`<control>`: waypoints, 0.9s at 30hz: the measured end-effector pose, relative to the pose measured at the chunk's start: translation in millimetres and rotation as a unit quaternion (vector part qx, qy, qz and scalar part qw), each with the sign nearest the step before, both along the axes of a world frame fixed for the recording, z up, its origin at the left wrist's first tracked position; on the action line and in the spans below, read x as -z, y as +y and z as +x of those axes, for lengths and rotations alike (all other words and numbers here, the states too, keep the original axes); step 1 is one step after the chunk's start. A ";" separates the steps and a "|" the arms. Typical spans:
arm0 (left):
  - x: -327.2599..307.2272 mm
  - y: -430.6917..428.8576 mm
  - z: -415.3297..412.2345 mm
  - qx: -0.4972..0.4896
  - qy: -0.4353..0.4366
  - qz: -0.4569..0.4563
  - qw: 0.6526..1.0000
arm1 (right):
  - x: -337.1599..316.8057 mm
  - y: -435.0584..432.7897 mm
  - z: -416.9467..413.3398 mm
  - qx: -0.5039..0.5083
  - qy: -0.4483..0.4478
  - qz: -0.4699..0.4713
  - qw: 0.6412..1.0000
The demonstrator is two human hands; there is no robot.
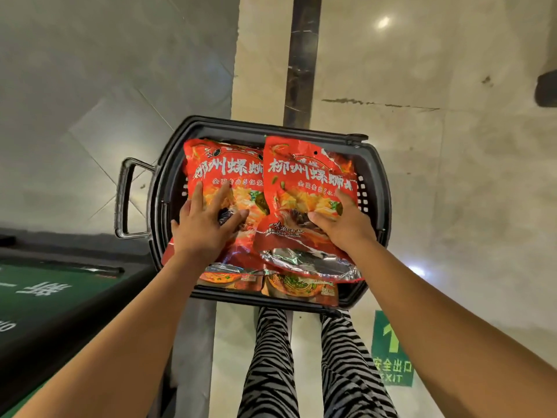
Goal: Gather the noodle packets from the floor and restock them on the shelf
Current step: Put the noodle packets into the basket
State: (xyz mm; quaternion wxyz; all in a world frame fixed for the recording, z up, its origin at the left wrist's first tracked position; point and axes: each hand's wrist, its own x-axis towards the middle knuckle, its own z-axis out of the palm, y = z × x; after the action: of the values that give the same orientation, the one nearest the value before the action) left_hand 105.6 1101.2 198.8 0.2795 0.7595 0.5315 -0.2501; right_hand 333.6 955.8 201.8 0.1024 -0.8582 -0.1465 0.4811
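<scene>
Both hands down in the black plastic shopping basket (168, 188) on the pale tiled floor (452, 176): left hand (205, 224) spread flat, fingers open, on one red foil noodle packet (217, 170); right hand (343, 224) curled around the neighbouring red packet (304, 182), thumb on top. More packets (298, 286) lie beneath. Gathering looks largely done; no shelf in view, so restocking seems yet to come.

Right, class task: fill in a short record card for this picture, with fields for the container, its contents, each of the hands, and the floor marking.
Container: black plastic shopping basket standing on the pale tiled floor
Contents: red printed noodle packets, two on top, more beneath
Left hand: fingers spread, flat on the left top packet
Right hand: gripping the right top packet, thumb over its face
Floor marking: green exit arrow sign near the person's right leg
</scene>
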 end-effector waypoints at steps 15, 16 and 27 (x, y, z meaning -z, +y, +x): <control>-34.7 12.1 20.0 0.015 0.003 0.054 0.998 | -10.2 -24.6 15.1 0.026 -0.015 -0.047 0.998; -38.2 10.4 20.5 0.013 0.001 0.059 0.998 | -13.8 -28.3 14.3 0.030 -0.019 -0.054 0.998; -70.6 -28.4 6.0 -0.068 -0.009 0.071 0.995 | -55.7 -49.9 -2.0 0.011 -0.108 -0.056 0.992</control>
State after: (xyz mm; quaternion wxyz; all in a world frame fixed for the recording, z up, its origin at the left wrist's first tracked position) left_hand 111.6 1072.9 269.4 0.2463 0.7418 0.5956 -0.1855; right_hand 331.6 906.0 257.5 0.0431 -0.9112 -0.1203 0.3916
